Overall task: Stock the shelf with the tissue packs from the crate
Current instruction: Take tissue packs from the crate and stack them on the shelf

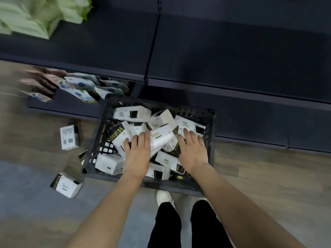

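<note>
**Ana:** Dark shelving fills the top of the view, and the wide shelf (232, 51) straight ahead looks bare on its right side. Green packs (26, 18) sit blurred at its far left. Lower down to the left, a smaller ledge (62, 104) holds pouches (80, 86). So where do the tissues stand?

**Ben:** Nearly all are in the black crate (212, 140) on the floor, heaped at odd angles. Three packs lie outside it on the floor: one (69, 137) beside the crate's left wall, one (66, 184) nearer the person, and a third (82, 157) wedged against the wall, half hidden.

**Ana:** And the hands?

**Ben:** Both are down in the heap. The left hand (138, 151) lies spread, fingers fairly straight, over two packs: thumb side on the tilted one (119, 138), fingertips touching the middle pack (161, 138). The right hand (192, 149) rests flat and open on the right-hand pack (188, 127). Neither has closed round anything, as far as I can see.

**Ana:** So it's the pick-up. How to do it well?

**Ben:** I'd judge the middle pack the best choice; it lies on top and nothing pins it. Press it between both palms by its long sides, or take one pack per hand. The wrap looks slick, so grip across the narrow width, not by a corner. Lift straight up so neighbours don't spill over the rim, then set it square on the bare shelf.

**Ana:** And the strays?

**Ben:** Gather them last.
</note>
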### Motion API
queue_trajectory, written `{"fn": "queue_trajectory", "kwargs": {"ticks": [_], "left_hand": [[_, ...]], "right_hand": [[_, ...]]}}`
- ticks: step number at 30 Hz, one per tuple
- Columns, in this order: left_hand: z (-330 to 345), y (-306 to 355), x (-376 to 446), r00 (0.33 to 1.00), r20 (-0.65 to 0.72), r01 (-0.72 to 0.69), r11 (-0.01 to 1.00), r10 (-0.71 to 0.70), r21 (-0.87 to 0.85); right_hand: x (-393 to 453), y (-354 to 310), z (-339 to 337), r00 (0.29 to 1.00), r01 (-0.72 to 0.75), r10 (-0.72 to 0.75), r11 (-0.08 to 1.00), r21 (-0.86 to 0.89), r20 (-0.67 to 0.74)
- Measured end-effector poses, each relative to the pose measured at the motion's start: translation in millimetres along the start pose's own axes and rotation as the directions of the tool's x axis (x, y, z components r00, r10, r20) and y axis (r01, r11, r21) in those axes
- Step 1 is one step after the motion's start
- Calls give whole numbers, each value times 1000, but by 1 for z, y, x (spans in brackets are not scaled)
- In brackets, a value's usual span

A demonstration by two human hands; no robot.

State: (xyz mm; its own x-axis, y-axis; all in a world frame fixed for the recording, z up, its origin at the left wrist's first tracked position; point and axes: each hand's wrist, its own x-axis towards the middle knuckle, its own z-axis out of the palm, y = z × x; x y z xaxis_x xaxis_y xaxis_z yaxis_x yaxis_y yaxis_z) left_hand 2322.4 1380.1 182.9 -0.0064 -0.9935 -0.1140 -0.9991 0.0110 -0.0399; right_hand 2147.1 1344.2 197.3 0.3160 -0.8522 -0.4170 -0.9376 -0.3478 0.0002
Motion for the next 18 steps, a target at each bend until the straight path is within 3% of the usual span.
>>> {"fn": "queue_trajectory", "kwargs": {"ticks": [6,11,18], "left_hand": [[-57,2,1,974,-152,-152,983,167,106],[-98,5,5,912,-294,-253,955,288,152],[-154,17,6,844,-361,-346,917,397,201]], "right_hand": [[-18,2,-57,995,-52,55,998,38,-83],[-33,8,-97,987,-51,62,996,80,-149],[-59,23,-143,959,-73,87,995,61,-269]]}}
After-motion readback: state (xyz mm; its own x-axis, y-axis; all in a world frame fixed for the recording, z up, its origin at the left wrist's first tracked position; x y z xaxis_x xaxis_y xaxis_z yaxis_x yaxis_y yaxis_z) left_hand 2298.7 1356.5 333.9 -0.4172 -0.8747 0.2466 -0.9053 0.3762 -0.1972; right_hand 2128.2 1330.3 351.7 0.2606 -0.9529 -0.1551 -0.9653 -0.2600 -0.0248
